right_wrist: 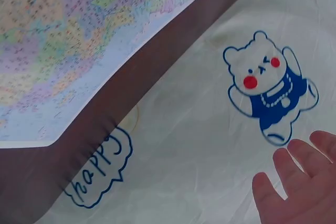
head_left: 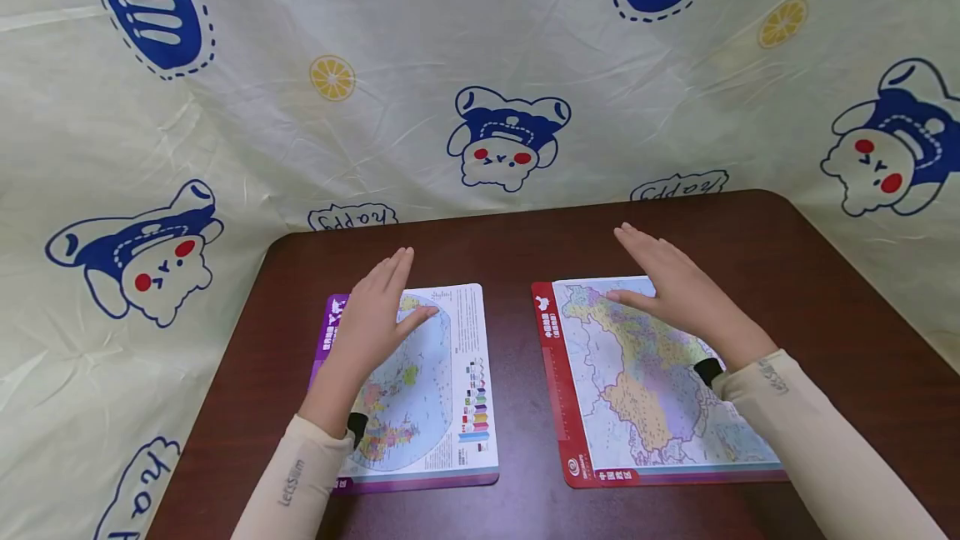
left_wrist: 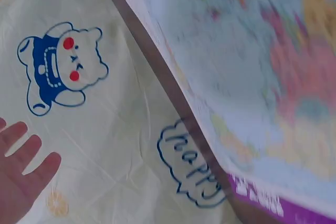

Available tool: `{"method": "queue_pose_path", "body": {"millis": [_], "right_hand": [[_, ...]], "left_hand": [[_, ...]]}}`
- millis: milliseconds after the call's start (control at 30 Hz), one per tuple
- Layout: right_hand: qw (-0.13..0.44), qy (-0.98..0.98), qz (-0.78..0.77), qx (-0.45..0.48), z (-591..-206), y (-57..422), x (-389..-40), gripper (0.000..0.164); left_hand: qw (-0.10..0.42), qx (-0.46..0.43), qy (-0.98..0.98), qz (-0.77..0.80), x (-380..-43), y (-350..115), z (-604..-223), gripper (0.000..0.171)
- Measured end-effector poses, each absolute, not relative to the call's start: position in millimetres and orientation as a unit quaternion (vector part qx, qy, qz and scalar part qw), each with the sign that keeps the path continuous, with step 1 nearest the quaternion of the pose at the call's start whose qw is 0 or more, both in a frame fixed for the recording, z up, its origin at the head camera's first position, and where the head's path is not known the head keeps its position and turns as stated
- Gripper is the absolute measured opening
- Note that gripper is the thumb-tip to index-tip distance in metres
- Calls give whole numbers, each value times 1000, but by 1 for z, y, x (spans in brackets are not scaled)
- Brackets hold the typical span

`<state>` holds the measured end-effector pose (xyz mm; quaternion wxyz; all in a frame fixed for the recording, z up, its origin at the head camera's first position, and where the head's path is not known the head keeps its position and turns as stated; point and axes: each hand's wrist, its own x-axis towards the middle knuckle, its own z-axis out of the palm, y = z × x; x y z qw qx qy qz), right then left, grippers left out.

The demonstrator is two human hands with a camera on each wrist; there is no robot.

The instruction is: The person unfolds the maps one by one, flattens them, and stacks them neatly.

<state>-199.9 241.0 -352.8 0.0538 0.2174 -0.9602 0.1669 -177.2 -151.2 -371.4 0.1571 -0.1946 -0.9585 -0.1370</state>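
Note:
Two map boards lie side by side on a dark brown table. The left one, a world map (head_left: 468,332) with a purple border, is partly covered by my left hand (head_left: 375,311) in the head view. That hand is raised over it, fingers straight and thumb spread, holding nothing. My right hand (head_left: 678,290) hovers over the far part of the red-bordered map of China (head_left: 645,407), its fingers straight and thumb apart, also holding nothing. In the wrist views, the left fingers (left_wrist: 44,171) and the right fingers (right_wrist: 283,166) show at the lower corners, away from the maps.
The dark wooden table (head_left: 517,244) has rounded far corners. Behind and beside it hangs a pale sheet (head_left: 397,132) printed with blue bears, orange slices and "happy" labels. A strip of bare table separates the two maps. A dark band sits at each sleeve cuff.

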Motion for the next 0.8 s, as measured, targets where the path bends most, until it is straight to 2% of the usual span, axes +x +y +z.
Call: {"method": "queue_pose_path", "body": {"millis": [67, 167, 333, 533, 800], "right_hand": [[44, -961, 183, 202, -352, 246, -199, 90], [26, -961, 210, 175, -350, 254, -196, 92], [12, -962, 236, 138, -350, 272, -189, 95], [6, -956, 273, 106, -356, 294, -183, 88], [-29, -949, 308, 56, -392, 333, -188, 82]], "left_hand": [[156, -185, -954, -179, -177, -145, -373, 81], [128, -167, -940, -267, -176, -134, -376, 79], [59, -143, -880, -449, -175, -113, -385, 71], [-31, -134, -774, -618, -168, -94, -382, 58], [-110, -119, -707, -688, -171, -72, -412, 57]]}}
